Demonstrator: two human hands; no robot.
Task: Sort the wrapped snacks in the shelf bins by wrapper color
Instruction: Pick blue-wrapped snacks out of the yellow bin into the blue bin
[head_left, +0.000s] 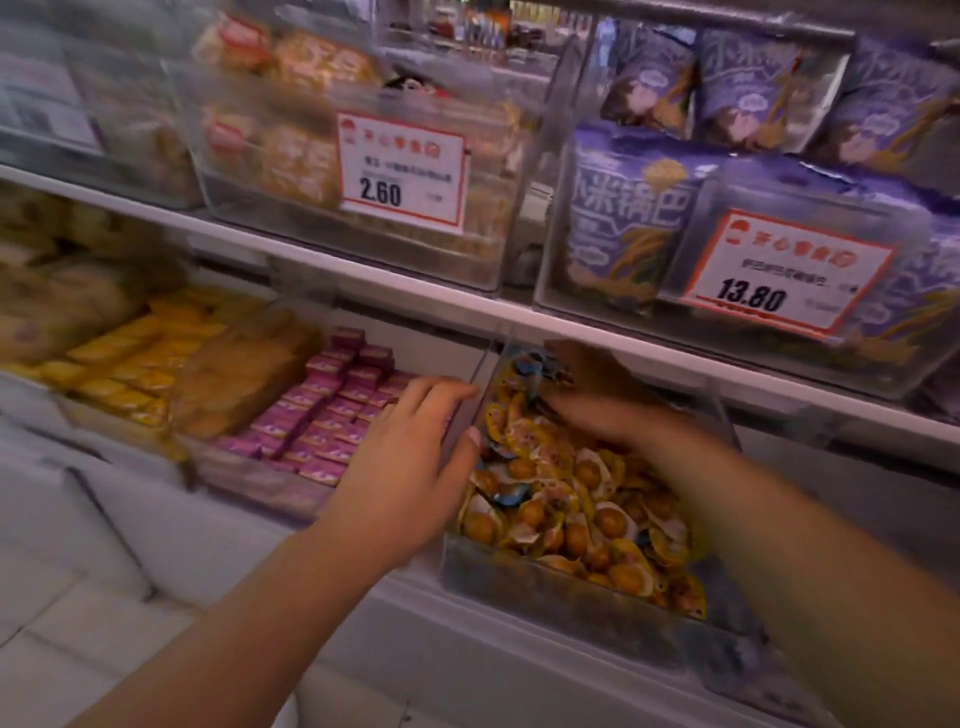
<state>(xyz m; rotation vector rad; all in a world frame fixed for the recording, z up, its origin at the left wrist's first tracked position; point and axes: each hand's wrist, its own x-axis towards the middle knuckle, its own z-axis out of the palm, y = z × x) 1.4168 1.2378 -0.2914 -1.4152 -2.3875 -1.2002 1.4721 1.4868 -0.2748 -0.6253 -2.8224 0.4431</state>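
Head view: two hands at one clear plastic bin (519, 582) of yellow wrapped snacks (582, 499); left hand (410, 462) spread over its left wall, right hand (597, 400) curled among blue wrappers (535, 371) at its far edge, grasp unclear.

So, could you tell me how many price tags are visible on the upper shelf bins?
2: the 2.60 tag on the middle clear bin, and the 13.80 tag on the right bin. Others may lie outside the view.

Both bare forearms reach forward and up. Left hand (410, 457) is palm down, fingers straight and slightly spread, thumb out to the right. Right hand (597, 400) is further forward and higher, palm down, fingers bent downward; blur hides whether they pinch anything. Hands are near, not touching.
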